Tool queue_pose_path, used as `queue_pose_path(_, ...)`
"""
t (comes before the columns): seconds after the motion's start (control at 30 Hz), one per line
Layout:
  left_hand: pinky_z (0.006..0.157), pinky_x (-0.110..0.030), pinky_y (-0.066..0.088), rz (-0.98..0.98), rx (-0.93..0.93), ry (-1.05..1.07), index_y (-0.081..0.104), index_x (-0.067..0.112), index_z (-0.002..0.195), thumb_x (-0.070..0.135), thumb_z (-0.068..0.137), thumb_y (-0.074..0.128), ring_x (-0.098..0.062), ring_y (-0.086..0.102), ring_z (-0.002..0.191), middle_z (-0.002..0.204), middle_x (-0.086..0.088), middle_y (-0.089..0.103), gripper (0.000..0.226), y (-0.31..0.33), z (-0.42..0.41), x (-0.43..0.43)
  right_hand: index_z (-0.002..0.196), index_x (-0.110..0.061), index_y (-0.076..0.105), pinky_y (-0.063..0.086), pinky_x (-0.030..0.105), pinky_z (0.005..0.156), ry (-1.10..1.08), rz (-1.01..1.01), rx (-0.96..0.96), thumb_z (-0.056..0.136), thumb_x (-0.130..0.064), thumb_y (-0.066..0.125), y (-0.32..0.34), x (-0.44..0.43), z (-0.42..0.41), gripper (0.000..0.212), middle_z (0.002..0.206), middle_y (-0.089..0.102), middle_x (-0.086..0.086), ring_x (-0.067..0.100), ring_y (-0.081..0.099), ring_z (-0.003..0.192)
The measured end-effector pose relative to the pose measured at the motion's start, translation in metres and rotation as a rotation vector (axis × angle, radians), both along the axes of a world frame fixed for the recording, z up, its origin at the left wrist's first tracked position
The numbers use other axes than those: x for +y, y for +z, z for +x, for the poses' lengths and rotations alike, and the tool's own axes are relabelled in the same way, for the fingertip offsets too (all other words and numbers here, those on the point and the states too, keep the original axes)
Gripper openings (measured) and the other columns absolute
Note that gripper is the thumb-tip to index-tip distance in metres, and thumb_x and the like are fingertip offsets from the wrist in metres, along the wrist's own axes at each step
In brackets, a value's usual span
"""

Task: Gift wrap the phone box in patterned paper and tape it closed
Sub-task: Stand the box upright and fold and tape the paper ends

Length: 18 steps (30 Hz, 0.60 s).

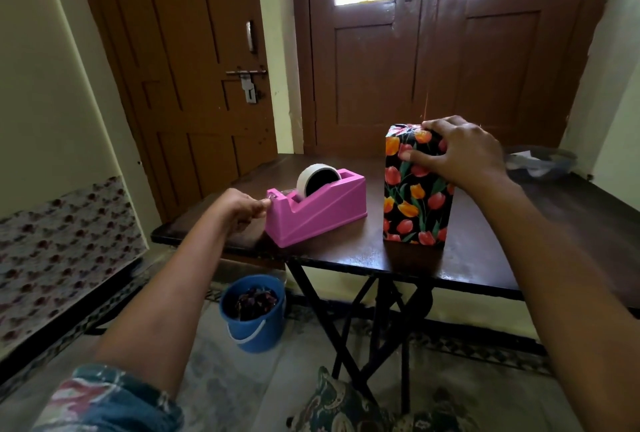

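Observation:
The phone box, wrapped in black paper with red and orange tulips, stands upright on the dark wooden table. My right hand rests on its top right corner, fingers pressing the folded paper down. To the left stands a pink tape dispenser holding a roll of tape. My left hand is at the dispenser's cutter end, fingertips pinched at the tape's free end; the clear tape itself is hard to make out.
A blue bucket with scraps sits on the floor under the table's left edge. A dark bowl-like object lies at the table's far right. Brown doors stand behind the table. A patterned covered surface is at the left.

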<state>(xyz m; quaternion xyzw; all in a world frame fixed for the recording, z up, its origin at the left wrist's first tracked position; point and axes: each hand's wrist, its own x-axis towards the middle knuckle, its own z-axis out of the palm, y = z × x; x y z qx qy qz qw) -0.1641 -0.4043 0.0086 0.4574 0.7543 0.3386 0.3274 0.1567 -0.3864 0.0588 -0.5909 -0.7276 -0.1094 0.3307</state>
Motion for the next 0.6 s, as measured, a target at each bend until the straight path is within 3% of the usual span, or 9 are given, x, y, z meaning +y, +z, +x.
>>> queue_pose_path(0.07,0.057,-0.024,0.042,0.059,0.255,0.020,0.062,0.008,0.085,0.030,0.085,0.065,-0.014,0.054,0.067,0.079,-0.005,0.061,0.022,0.006,0.001,0.008,0.132,-0.019,0.049,0.044,0.040,0.084,0.005,0.001,-0.001,0.076,-0.062,0.059,0.000,0.000,-0.001,0.071,0.131,0.051,0.007,0.031,0.050,0.116)
queue_pose_path(0.13,0.062,-0.027,0.046,0.071,0.686,0.093,0.060,0.010,0.094,0.036,0.084,0.065,-0.016,0.059,0.076,0.088,-0.005,0.064,0.028,0.011,0.010,0.012,0.132,-0.019,0.049,0.044,0.041,0.084,0.007,-0.002,-0.005,0.077,-0.062,0.059,0.001,0.001,-0.001,0.071,0.132,0.051,0.007,0.031,0.049,0.117)
queue_pose_path(0.2,0.063,-0.028,0.047,0.103,0.888,0.159,0.059,0.011,0.099,0.037,0.086,0.063,-0.017,0.059,0.078,0.091,-0.006,0.063,0.030,0.007,0.018,0.012,0.132,-0.018,0.049,0.044,0.042,0.085,0.011,-0.002,-0.004,0.076,-0.062,0.060,0.001,0.001,-0.001,0.071,0.131,0.051,0.008,0.031,0.049,0.116)
queue_pose_path(0.3,0.057,-0.026,0.043,0.201,0.655,0.187,0.061,0.013,0.095,0.035,0.088,0.062,-0.014,0.057,0.073,0.086,-0.004,0.063,0.024,-0.011,0.013,0.010,0.131,-0.018,0.050,0.044,0.042,0.085,0.011,0.020,0.000,0.076,-0.062,0.060,-0.001,0.001,-0.002,0.071,0.131,0.052,0.009,0.031,0.049,0.116)
queue_pose_path(0.53,0.084,-0.038,0.053,0.494,-0.042,-0.008,0.052,0.016,0.081,0.020,0.091,0.057,-0.023,0.060,0.094,0.094,-0.006,0.060,0.012,-0.041,-0.009,0.014,0.130,-0.015,0.051,0.043,0.041,0.086,0.001,0.050,-0.013,0.077,-0.060,0.060,-0.003,0.006,-0.008,0.070,0.130,0.052,0.011,0.032,0.048,0.117)
queue_pose_path(0.6,0.084,-0.036,0.054,0.528,-0.211,-0.038,0.051,0.013,0.081,0.014,0.091,0.055,-0.023,0.061,0.100,0.102,-0.010,0.061,0.011,-0.045,-0.011,0.016,0.130,-0.015,0.051,0.043,0.041,0.086,-0.011,0.054,-0.009,0.078,-0.060,0.060,-0.004,0.008,-0.009,0.070,0.130,0.052,0.011,0.032,0.048,0.117)
